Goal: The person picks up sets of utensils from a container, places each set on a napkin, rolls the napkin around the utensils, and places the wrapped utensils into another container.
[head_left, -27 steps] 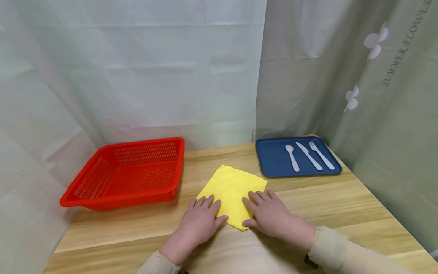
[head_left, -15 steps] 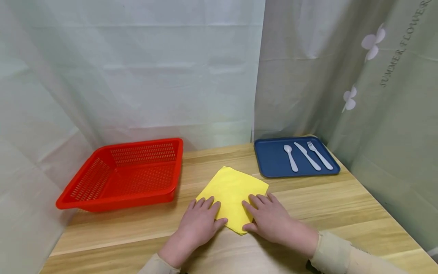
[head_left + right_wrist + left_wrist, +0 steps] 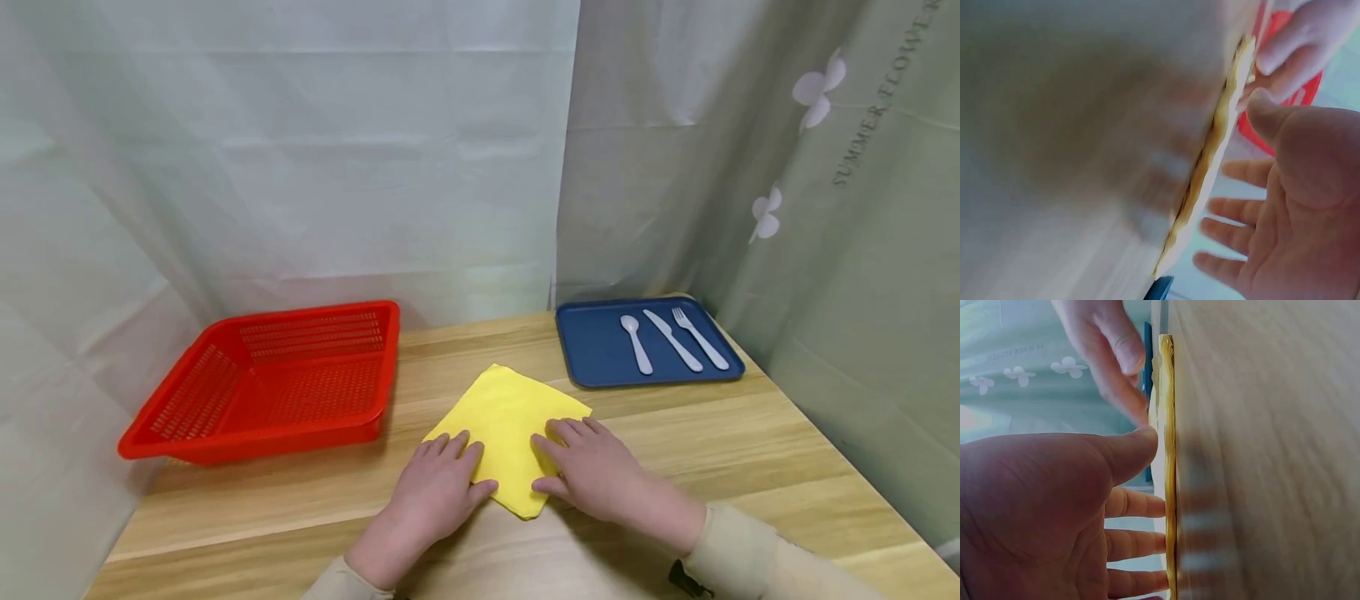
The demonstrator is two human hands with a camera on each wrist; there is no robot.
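A folded yellow cloth (image 3: 510, 417) lies flat on the wooden table, one corner pointing toward the person. My left hand (image 3: 437, 493) lies over its near left edge, fingers spread and thumb by the near corner. Over the near right edge rests my right hand (image 3: 596, 472), its fingers extended and thumb out to the side. In the left wrist view, the cloth's layered edge (image 3: 1170, 456) runs right along the left hand's fingertips (image 3: 1157, 542). The right wrist view shows that hand's fingertips (image 3: 1209, 228) close above the cloth's wavy side (image 3: 1205, 156). Neither hand grips anything.
A red perforated plastic basket (image 3: 258, 446) stands on the left. At the back right, a blue tray (image 3: 600, 358) carries a white spoon (image 3: 637, 346), knife (image 3: 675, 342) and fork (image 3: 701, 340). Pale curtains (image 3: 337, 167) hang behind the table (image 3: 262, 533) and along both sides.
The cloth has slid slightly toward the person and turned a little clockwise under the hands. Both hands keep nearly the same pose. The whole head view has shifted a little.
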